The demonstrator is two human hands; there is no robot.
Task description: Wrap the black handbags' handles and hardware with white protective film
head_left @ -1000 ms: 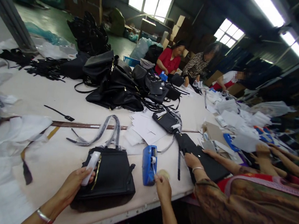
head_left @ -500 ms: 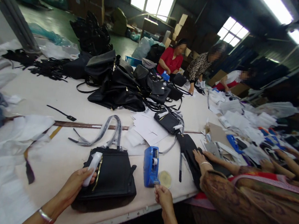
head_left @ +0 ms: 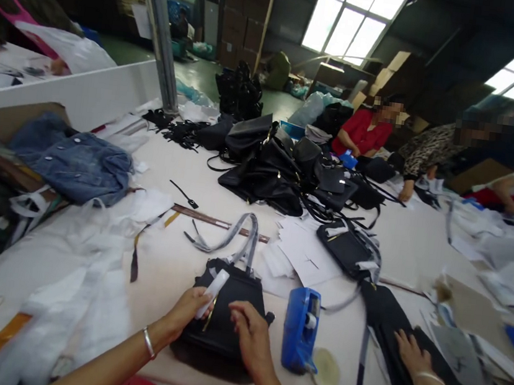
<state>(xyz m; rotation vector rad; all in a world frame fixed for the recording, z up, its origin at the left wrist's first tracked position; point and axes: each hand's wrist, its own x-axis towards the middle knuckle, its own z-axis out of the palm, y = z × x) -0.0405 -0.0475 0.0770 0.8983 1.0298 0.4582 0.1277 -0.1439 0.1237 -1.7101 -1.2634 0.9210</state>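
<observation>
A black handbag [head_left: 235,315] lies on the table in front of me, its wrapped handles [head_left: 247,241] stretching away. My left hand [head_left: 190,312] is closed around a narrow white wrapped strip [head_left: 214,290] and holds it over the bag's left side, beside a gold zipper [head_left: 208,316]. Over the right part of the bag is my right hand [head_left: 251,335], fingers curled together; whatever they may hold is too small to make out. Just right of the bag stands a blue tape dispenser [head_left: 300,332], with a round yellowish disc [head_left: 325,371] by its front end.
Black bags [head_left: 278,170] are heaped at the table's middle. White paper sheets [head_left: 303,251] lie beyond the dispenser. At right, a co-worker's hand [head_left: 413,352] rests on another black bag [head_left: 391,321]. A denim garment [head_left: 78,161] and white wrapping [head_left: 71,294] lie left. Other people work across the table.
My right hand has left the tape dispenser's front end and moved left over the handbag. My left hand still holds the white strip. The view has turned left.
</observation>
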